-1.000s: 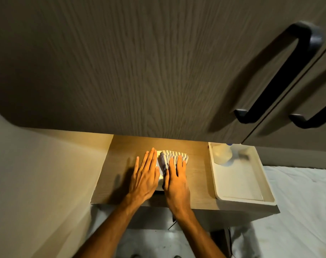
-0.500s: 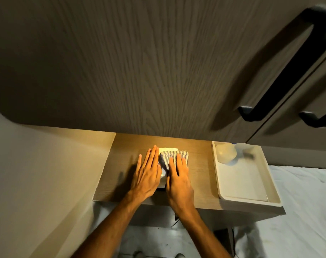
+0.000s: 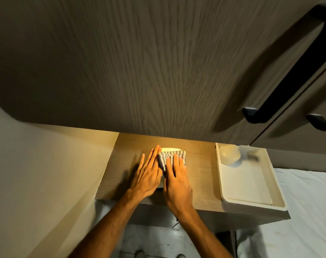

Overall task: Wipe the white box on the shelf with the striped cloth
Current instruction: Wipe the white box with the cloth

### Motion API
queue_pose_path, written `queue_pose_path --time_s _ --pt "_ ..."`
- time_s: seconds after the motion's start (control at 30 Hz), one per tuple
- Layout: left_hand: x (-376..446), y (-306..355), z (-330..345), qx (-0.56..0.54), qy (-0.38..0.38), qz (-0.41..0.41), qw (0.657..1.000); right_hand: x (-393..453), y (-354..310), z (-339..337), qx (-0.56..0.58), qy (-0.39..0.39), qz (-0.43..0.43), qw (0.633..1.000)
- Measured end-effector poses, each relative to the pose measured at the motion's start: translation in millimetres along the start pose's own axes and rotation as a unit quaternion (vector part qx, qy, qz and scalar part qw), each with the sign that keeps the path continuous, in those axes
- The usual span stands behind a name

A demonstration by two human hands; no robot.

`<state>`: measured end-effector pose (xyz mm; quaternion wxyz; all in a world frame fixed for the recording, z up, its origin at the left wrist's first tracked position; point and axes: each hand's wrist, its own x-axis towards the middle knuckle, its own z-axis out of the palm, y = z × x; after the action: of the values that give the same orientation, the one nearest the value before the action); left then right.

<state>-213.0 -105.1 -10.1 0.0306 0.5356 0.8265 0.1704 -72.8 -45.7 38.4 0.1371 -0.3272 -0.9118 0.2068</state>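
Under a dark cabinet (image 3: 158, 62), our lit wooden shelf (image 3: 201, 164) carries the box (image 3: 170, 149) near its middle, mostly hidden; only its pale far edge shows. Our right hand (image 3: 177, 183) lies flat, fingers spread, pressing the cloth (image 3: 169, 157) onto the box top. Our left hand (image 3: 147, 174) rests flat and open just beside it, holding nothing. At the shelf's right end sits a tray (image 3: 251, 202).
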Motion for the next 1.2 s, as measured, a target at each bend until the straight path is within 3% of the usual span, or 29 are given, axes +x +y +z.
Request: queue_pose_path --time_s 0.13,0.27,0.33,0.43,0.57,0.77,0.87,1.0,1.07,1.2 --pt "-0.7 -3.6 -5.0 0.035 -0.006 0.029 0.999 39.7 5.8 -17.7 -0.018 -0.048 -0.030 0.998" --pt "0.8 -2.7 -4.8 0.015 0.004 0.003 1.000 32.0 12.4 -21.0 0.087 -0.017 0.078 0.993" --pt "3.0 -3.3 -4.8 0.023 -0.005 0.002 1.000 7.7 5.8 -11.8 0.079 0.007 0.096 0.992" --pt "4.7 -1.8 -5.5 0.049 -0.031 0.015 0.998 -8.8 -2.4 -2.4 0.022 -0.005 0.026 0.999" --pt "1.2 -1.9 -9.1 0.086 -0.051 0.033 0.995 32.5 4.1 -16.0 -0.021 -0.047 -0.023 0.998" --pt "0.4 1.9 -6.0 0.101 -0.028 0.001 0.994 9.6 3.0 -9.5 0.100 0.005 0.090 0.991" --pt "0.4 2.1 -4.6 0.086 -0.021 0.011 0.996 -10.4 -0.6 2.8 0.037 -0.001 0.024 0.999" --pt "-1.1 1.6 -8.0 0.092 -0.032 0.035 0.995 34.0 17.4 -8.6 0.003 -0.041 -0.043 0.998" --pt "-2.4 1.5 -6.2 0.084 -0.039 0.016 0.996 47.5 24.5 -14.4 0.047 -0.045 -0.013 0.998" --pt "0.4 6.4 -7.6 0.044 -0.014 -0.026 0.999 13.9 14.3 -2.9 0.102 0.025 0.096 0.990"
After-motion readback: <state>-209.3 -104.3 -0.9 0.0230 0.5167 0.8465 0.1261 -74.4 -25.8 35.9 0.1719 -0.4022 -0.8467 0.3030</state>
